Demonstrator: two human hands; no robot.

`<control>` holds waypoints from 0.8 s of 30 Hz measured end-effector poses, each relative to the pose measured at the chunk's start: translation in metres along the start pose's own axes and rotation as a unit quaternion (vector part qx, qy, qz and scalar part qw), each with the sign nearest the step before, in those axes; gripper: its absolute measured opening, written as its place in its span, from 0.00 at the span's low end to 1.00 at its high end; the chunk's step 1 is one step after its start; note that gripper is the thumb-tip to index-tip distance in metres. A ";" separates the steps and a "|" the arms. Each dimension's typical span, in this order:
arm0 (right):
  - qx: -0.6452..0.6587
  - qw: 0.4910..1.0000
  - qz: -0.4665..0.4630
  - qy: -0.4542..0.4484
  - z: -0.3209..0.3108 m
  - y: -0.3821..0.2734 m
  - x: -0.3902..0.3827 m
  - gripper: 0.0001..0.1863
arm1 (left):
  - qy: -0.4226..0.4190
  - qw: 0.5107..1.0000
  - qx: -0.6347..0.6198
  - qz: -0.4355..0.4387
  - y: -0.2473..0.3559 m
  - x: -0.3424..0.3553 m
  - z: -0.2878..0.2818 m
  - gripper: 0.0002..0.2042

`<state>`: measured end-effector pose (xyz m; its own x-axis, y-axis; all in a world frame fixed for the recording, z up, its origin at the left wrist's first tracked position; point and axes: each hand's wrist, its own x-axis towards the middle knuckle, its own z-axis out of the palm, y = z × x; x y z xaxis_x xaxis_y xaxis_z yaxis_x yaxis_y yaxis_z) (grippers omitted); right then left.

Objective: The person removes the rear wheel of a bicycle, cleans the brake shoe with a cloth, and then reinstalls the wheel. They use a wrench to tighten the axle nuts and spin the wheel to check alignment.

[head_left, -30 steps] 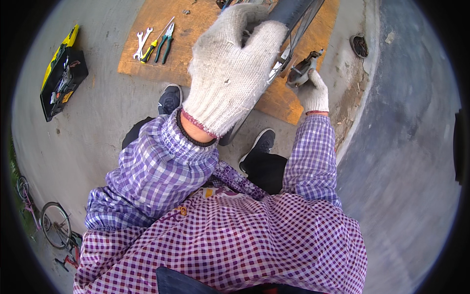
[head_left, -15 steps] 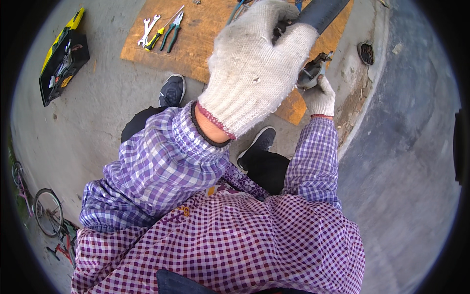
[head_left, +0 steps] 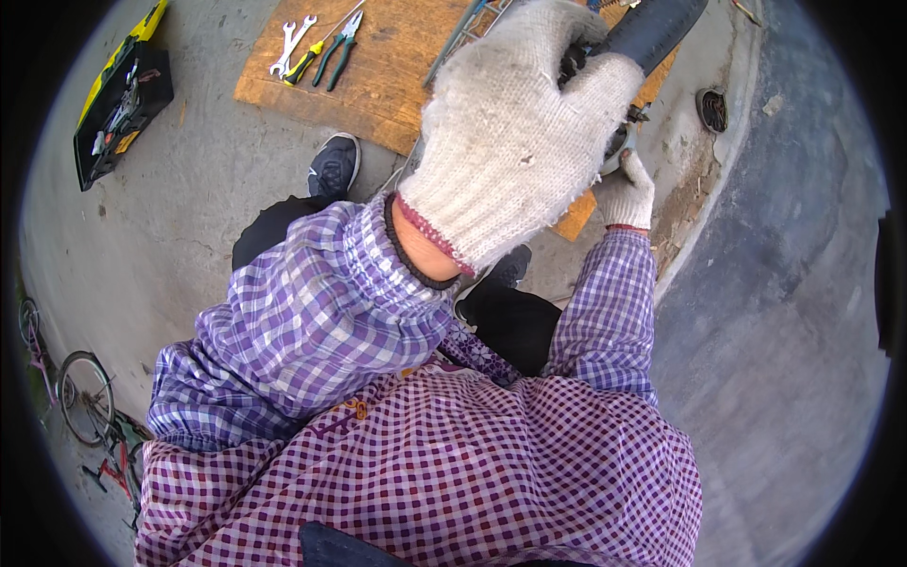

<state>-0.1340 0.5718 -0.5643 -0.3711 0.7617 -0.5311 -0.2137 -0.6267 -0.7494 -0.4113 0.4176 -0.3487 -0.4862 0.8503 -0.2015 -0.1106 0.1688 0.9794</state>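
A black tyre [head_left: 661,30] is being gripped by the gloved left hand [head_left: 529,132], its thumb and fingers being wrapped around opposite sides—the far fingertips are being hidden. The tyre is being held at the top of the view, slanting up to the right above a wooden board [head_left: 387,71].

Just beyond the left hand, a round metal part [head_left: 615,151] is being pinched by the gloved right hand [head_left: 627,194], the thumb being pressed against its rim. Most of this part is being covered by the left glove, so whether it is being joined to anything cannot be told.

On the board, two wrenches [head_left: 287,43], a yellow-and-black screwdriver [head_left: 302,66] and green-handled pliers [head_left: 333,64] are being kept side by side. To the left, assorted tools are being held in a black toolbox [head_left: 154,94].
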 end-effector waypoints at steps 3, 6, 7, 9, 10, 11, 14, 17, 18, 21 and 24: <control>-0.052 0.999 -0.009 -0.001 0.006 0.000 0.001 0.37 | -0.012 1.000 -0.011 -0.008 0.001 -0.001 -0.005 0.18; -0.104 0.994 -0.018 0.007 0.013 0.001 0.005 0.37 | 0.001 1.000 -0.003 -0.008 0.002 -0.004 -0.006 0.18; -0.121 0.992 -0.020 0.014 0.014 0.002 0.006 0.38 | 0.015 1.000 0.013 -0.012 0.004 -0.004 -0.003 0.18; -0.141 0.990 -0.022 0.002 0.017 0.002 0.009 0.39 | 0.054 0.996 0.066 -0.024 0.008 -0.006 0.005 0.19; -0.152 0.988 -0.020 0.000 0.018 0.002 0.011 0.39 | 0.058 0.995 0.071 -0.025 0.010 -0.007 0.006 0.19; -0.165 0.986 -0.019 0.012 0.019 0.000 0.011 0.39 | 0.063 0.995 0.077 -0.026 0.013 -0.007 0.007 0.19; -0.175 0.984 -0.025 0.011 0.020 -0.001 0.012 0.39 | 0.049 0.997 0.060 -0.010 0.019 -0.009 0.003 0.20; -0.185 0.982 -0.018 0.017 0.021 -0.003 0.012 0.39 | 0.064 0.994 0.083 -0.009 0.025 -0.013 0.011 0.21; -0.186 0.982 -0.016 0.024 0.022 -0.003 0.013 0.39 | 0.039 0.998 0.037 -0.014 0.023 -0.008 0.003 0.21; -0.177 0.984 -0.018 0.022 0.023 -0.004 0.014 0.41 | 0.008 1.000 -0.014 -0.024 0.022 -0.006 -0.001 0.21; -0.192 0.981 -0.017 0.028 0.025 -0.005 0.015 0.41 | 0.004 0.999 -0.034 -0.031 0.021 -0.006 0.000 0.21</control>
<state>-0.1617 0.5825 -0.5586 -0.3170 0.7962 -0.5154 0.1342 -0.5002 -0.8554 -0.4105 0.4164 -0.3268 -0.4827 0.8359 -0.2613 -0.1989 0.1859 0.9622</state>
